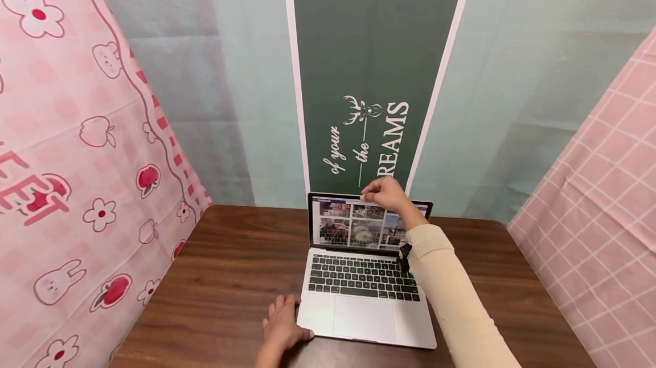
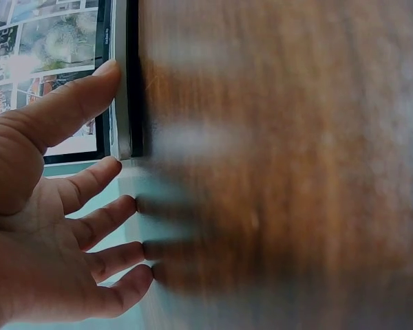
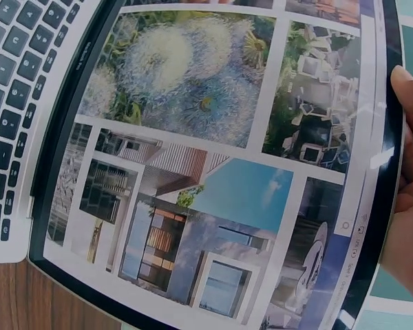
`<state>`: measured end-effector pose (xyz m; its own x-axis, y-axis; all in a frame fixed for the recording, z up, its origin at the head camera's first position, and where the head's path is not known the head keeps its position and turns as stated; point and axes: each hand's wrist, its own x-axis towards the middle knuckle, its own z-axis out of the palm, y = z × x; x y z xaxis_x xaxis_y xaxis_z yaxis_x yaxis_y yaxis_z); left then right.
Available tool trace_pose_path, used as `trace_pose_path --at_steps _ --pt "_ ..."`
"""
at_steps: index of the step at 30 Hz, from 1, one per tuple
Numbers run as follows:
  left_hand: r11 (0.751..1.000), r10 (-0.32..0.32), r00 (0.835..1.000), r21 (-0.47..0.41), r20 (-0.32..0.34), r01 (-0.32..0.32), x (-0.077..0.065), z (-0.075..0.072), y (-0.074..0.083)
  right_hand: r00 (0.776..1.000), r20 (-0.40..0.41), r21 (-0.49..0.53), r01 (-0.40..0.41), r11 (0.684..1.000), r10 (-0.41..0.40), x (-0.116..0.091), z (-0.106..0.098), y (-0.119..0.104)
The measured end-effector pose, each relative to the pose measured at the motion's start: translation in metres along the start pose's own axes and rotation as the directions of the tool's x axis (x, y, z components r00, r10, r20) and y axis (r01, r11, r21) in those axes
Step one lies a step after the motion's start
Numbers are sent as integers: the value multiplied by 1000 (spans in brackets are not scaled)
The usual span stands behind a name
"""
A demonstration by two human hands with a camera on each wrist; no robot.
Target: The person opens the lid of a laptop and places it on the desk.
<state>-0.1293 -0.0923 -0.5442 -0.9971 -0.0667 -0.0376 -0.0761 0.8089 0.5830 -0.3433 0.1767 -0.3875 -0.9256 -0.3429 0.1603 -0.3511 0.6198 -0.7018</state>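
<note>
An open silver laptop (image 1: 320, 317) stands on the table, its screen (image 3: 186, 179) lit with a page of photos. At the top edge of that screen, my right hand (image 1: 388, 194) pinches the lid between thumb and fingers; part of the hand also shows at the edge in the right wrist view. My left hand (image 1: 281, 322) rests beside the laptop's front left corner. Its thumb (image 2: 100, 86) touches the laptop's edge, while the other fingers are spread, fingertips on the wood. Black keys (image 1: 359, 277) and a wide trackpad (image 1: 364, 317) lie below the screen.
The brown wooden table (image 1: 230, 277) reaches back to a green and pale blue curtain (image 1: 246, 100). A pink patterned cloth (image 1: 118, 151) hangs on the left, and a pink checked cloth (image 1: 605, 203) on the right. My right sleeve (image 1: 456, 294) passes over the laptop's right side.
</note>
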Motion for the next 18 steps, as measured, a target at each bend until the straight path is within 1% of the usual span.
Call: trace_pose_path --at_steps 3,9,12,15,18 --pt "1000 4 1000 -1 0 -4 0 -1 0 1000 -22 -2 -22 1000 22 1 0 0" --pt "1000 5 1000 -4 1 -5 -2 -1 -1 992 -89 -59 -90 994 84 1 1 1" --pt "1000 0 1000 -8 -3 0 -2 -1 -2 988 -123 -74 -103 992 94 0 1 2" --pt "1000 4 1000 -12 -8 -4 -2 -1 -1 988 -141 -79 -74 994 62 2 1 8" --pt "1000 10 1000 -14 -10 -10 -2 0 -1 992 -129 -82 -19 996 8 2 -1 14"
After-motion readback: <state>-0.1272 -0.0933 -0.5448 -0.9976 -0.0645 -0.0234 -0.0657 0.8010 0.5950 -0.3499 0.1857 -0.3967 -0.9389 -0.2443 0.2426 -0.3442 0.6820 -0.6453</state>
